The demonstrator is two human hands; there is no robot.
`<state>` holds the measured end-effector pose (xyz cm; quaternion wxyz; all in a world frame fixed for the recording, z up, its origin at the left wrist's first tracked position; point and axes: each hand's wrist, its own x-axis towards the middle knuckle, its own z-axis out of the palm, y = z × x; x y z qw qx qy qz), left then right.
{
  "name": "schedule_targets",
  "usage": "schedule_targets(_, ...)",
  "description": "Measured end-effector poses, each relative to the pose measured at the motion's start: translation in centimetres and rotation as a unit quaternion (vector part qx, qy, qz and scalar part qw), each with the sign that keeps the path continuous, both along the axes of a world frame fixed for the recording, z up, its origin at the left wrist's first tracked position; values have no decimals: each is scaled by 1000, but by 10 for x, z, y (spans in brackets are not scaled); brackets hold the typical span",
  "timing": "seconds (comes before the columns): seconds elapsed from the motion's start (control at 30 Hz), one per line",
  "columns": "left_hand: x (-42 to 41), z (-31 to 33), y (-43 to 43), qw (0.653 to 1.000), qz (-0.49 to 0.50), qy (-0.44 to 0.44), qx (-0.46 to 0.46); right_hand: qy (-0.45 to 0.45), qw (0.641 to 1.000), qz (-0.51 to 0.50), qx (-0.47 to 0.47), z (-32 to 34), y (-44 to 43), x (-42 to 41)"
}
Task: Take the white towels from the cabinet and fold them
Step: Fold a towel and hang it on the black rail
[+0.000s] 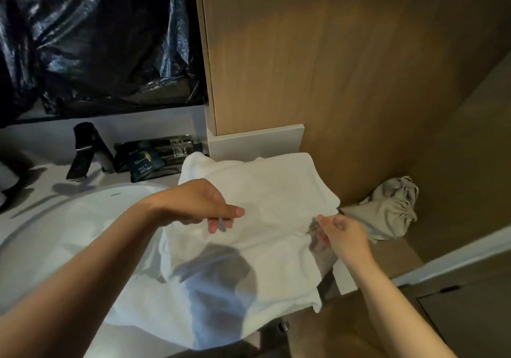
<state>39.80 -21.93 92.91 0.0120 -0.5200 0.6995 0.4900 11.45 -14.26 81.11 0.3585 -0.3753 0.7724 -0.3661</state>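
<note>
I found the white terry-cloth towel (pixel 262 192) spread flat across the pale grey counter (pixel 27 208) and the round white basin (pixel 96 219), probably for folding. The left hand (pixel 199 205) hovered over it, fingers relaxed and empty. The right hand (pixel 343 233) was blurred at the towel's right edge, so I could not tell its grip.

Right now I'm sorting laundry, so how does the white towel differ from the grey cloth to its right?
The white towel is bright white; the grey cloth is dull grey-beige. The white towel lies spread flat over the counter; the grey cloth sits bunched on the lower wooden ledge. Both are soft fabric.
</note>
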Motion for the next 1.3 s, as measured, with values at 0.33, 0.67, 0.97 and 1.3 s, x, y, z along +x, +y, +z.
schedule_targets(0.33, -73, -51, -66, 955, -13, 10, -295, 10, 993, -51, 108, -5, -25, 12)
schedule_targets(0.67, -119, -98, -129, 965, -5, -108, -238, -21, 992, -96, 84, -8, -37, 28)
schedule_targets(0.97, -132, -105, -157, 977, 41, -98, -187, -158, 959, -224, 78, 2, -36, 29)
schedule_targets(1.3, -130, -46, -157, 990, 102, 57, -74, -261, 937, -233, 3, 39, -23, 22)
